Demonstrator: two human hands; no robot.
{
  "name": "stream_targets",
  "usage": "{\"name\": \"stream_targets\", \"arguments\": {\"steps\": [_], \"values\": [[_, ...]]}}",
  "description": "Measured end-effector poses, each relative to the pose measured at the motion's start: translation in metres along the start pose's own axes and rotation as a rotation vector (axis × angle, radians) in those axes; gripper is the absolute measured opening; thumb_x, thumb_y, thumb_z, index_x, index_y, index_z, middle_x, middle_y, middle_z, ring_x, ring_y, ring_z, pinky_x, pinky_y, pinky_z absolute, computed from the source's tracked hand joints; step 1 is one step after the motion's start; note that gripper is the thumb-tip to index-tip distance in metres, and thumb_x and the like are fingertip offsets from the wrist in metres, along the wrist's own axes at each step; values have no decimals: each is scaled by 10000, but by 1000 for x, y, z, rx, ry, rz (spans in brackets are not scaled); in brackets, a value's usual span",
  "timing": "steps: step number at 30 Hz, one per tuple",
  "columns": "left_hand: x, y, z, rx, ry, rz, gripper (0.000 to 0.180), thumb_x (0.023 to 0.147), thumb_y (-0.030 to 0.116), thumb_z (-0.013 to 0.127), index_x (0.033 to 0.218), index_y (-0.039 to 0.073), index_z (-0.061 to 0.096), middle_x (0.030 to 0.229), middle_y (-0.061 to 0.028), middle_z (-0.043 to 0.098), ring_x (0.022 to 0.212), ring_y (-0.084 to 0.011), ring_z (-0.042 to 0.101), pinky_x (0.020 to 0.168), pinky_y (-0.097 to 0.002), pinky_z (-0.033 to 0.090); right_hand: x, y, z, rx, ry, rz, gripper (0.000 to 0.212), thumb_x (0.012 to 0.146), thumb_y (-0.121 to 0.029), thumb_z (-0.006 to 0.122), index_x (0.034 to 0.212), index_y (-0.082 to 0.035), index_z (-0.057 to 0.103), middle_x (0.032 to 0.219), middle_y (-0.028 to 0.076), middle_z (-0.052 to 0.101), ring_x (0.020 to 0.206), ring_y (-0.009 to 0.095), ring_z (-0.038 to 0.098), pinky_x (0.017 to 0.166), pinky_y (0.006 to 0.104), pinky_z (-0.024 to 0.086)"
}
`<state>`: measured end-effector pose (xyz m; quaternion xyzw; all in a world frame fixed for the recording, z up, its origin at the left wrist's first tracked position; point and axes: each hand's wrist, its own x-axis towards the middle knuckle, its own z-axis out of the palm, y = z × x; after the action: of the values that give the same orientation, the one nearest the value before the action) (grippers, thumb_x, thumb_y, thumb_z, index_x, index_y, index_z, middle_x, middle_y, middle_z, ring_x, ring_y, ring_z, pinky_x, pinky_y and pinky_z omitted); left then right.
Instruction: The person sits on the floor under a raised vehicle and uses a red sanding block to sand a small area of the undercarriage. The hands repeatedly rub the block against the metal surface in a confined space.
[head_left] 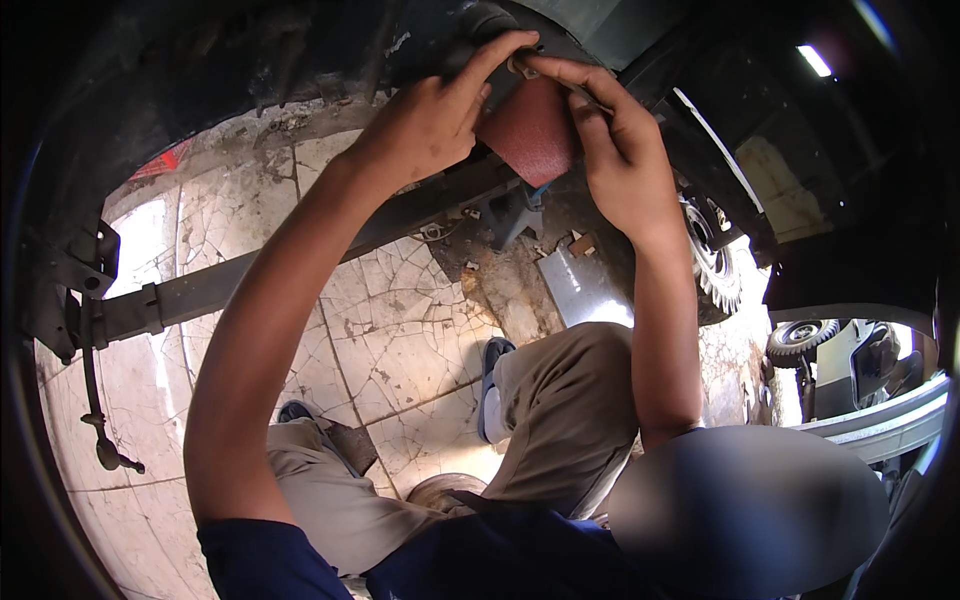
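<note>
Nearest, at four o'clock, a blurred oval (750,510) hides whatever is behind it; beyond, the left hand (425,130) at eleven, thumb apart, and the right hand (635,155) at one, thumb beside the red piece (530,130) just past twelve, bring their index fingers to a small fitting (523,66), whether gripping I cannot tell. Farther off, a wheel (715,275) stands near three, and a red object (160,162) at ten, cut off, may or may not be a container.

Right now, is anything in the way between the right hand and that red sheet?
No, nothing I can see. The right hand is right by the right edge of the red sheet. The left hand is on the other side, not between them.
</note>
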<state>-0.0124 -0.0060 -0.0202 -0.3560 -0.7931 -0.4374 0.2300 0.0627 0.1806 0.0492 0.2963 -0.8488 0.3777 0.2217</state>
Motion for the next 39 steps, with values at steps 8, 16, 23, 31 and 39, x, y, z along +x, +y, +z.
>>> {"name": "stream_targets", "arguments": {"steps": [8,16,23,31,39], "values": [[0,0,1,-29,-26,-16,595,1048,49,453,1566,279,272,1086,-284,682,1027,-493,648,768,-557,510,-2,-7,-1,-38,-21,-8,464,951,96,392,1315,-52,639,1157,143,716,1012,199,684,960,311,498],[-1,1,2,-61,8,33,621,1025,34,475,1565,264,273,938,-272,667,913,-469,656,688,-558,500,-5,-8,5,-50,20,-14,472,951,91,393,1318,-75,640,1177,166,711,1142,251,693,1010,365,505],[-1,-7,10,-25,109,154,745,935,-28,542,1567,271,283,714,-210,642,683,-401,708,561,-526,503,-3,-2,5,47,35,-16,450,963,78,382,1307,-47,644,1179,131,712,1090,187,673,992,323,496],[-2,-7,5,-15,73,138,879,852,-84,596,1580,278,264,758,-180,648,710,-343,709,600,-498,493,-2,-5,4,209,30,31,371,1035,9,389,1311,-11,636,1126,71,694,984,93,607,902,243,478],[2,5,-7,-14,-18,73,848,869,-77,613,1579,204,244,1210,-296,611,1019,-431,685,806,-496,529,-4,-5,13,304,77,132,360,1062,-19,407,1376,-9,582,1120,68,684,983,73,597,903,219,466]]}}
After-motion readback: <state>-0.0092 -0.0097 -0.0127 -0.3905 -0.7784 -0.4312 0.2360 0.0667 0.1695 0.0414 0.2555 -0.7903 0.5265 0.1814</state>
